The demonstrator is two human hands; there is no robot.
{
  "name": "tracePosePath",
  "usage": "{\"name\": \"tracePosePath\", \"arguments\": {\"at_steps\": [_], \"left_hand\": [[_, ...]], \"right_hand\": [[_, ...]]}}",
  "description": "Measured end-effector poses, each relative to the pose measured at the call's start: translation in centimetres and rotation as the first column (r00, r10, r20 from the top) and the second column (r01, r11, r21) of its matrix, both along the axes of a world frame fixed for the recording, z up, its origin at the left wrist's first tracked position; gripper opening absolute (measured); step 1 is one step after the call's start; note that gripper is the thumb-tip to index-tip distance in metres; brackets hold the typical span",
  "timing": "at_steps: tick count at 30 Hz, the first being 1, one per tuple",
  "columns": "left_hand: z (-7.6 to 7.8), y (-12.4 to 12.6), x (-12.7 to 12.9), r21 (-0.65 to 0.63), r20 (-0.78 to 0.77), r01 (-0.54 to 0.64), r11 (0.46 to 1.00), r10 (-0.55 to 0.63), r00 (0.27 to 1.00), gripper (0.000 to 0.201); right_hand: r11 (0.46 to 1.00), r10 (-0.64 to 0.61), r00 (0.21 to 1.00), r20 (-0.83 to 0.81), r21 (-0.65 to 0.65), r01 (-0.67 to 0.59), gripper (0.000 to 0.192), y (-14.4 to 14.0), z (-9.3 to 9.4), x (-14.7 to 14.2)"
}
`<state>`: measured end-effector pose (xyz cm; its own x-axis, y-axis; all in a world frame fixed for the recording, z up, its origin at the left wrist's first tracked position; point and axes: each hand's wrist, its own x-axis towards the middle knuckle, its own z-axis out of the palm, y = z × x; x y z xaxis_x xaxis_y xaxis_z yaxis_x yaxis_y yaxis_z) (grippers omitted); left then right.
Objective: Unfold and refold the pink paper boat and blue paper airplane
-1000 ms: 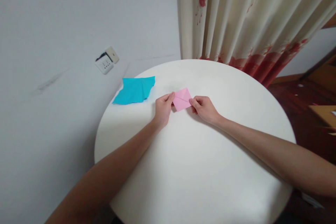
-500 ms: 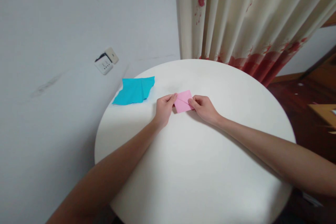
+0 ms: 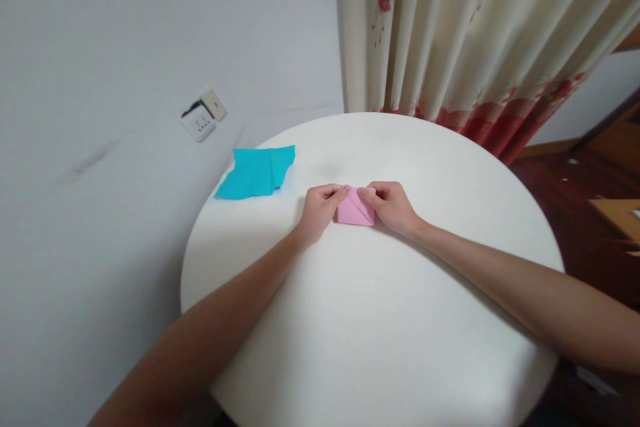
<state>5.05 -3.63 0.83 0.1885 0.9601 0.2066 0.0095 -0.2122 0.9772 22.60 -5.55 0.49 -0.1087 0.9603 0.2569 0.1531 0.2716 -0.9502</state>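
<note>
A small square of folded pink paper (image 3: pixel 355 212) is held between my two hands over the middle of the table. A diagonal fold line crosses its face. My left hand (image 3: pixel 320 208) pinches its upper left corner, thumb on top. My right hand (image 3: pixel 393 205) grips the upper right side, its thumb pressed on the paper. The fingers underneath are mostly hidden. Farther off to the left lies a creased sheet of blue paper (image 3: pixel 256 172), touched by neither hand.
Under my forearms is a round white table (image 3: pixel 350 320). A pale wall (image 3: pixel 125 227) with a socket (image 3: pixel 199 123) borders it on the left. Behind it hangs a cream curtain (image 3: pixel 445 47) with red flowers. Dark red floor shows at the right.
The pink paper has turned so its lower edge lies nearly level, and it sits slightly closer to me. My left hand has shifted right, toward my right hand. The blue paper stays put.
</note>
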Motion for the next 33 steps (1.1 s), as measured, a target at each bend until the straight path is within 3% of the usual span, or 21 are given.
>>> {"name": "tracePosePath", "arguments": {"at_steps": [16,33], "left_hand": [[-0.25,0.04,-0.11,-0.033,-0.033,-0.039,0.999,0.038,0.999,0.04],[-0.19,0.02,-0.11,-0.037,-0.047,-0.042,0.998,0.04,0.998,0.04]], "right_hand": [[0.981,0.185,0.981,0.058,-0.07,-0.18,0.047,-0.04,-0.28,0.15],[0.981,0.18,0.982,0.065,-0.079,-0.175,0.049,-0.1,-0.27,0.17]]}}
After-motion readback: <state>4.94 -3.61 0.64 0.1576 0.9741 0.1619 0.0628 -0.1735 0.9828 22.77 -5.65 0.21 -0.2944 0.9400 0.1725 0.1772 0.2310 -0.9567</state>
